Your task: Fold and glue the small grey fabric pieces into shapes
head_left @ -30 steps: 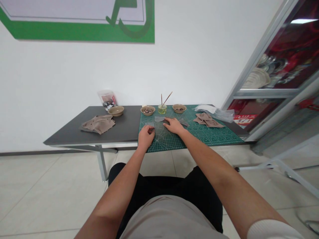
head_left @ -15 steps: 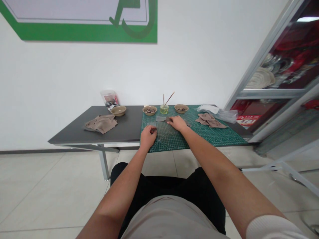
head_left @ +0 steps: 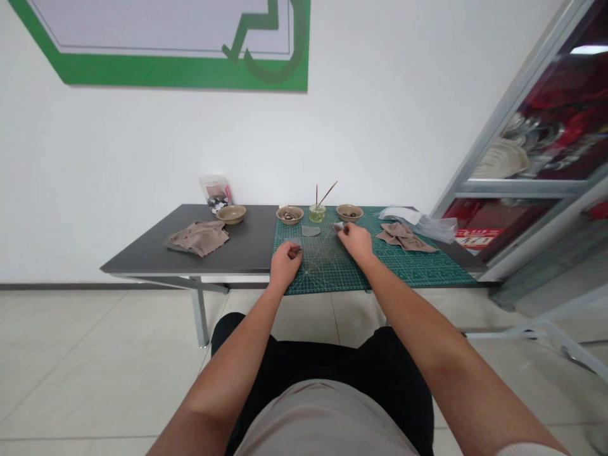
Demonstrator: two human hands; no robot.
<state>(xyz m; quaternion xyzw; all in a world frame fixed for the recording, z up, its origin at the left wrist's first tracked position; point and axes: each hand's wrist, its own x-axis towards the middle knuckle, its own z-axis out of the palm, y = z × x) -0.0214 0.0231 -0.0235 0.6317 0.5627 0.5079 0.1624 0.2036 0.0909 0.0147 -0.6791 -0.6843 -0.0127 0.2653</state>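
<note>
My left hand point(head_left: 285, 263) rests on the left part of the green cutting mat point(head_left: 327, 266), its fingers curled together round something small and dark that I cannot make out. A pale sheet edge point(head_left: 297, 241) shows just beyond those fingers. Farther right, my right hand point(head_left: 357, 240) pinches a small grey-white piece point(head_left: 338, 227) between thumb and fingers. Between and beyond the hands, a flat grey rounded piece point(head_left: 311, 232) lies on the mat.
Behind stand a bowl of small dark pieces point(head_left: 289, 215), a glass jar point(head_left: 316, 213) with two thin sticks, and another bowl point(head_left: 349, 213). Brown cloths point(head_left: 199, 237) lie left; a brown cloth point(head_left: 403, 237) and plastic bag point(head_left: 427, 223) lie right. A bowl point(head_left: 231, 215) stands near a clear tub point(head_left: 216, 193).
My right hand has turned from lying palm-down near the grey piece to a pinch farther right, with the small grey-white piece in its fingertips. My left hand stays about where it was.
</note>
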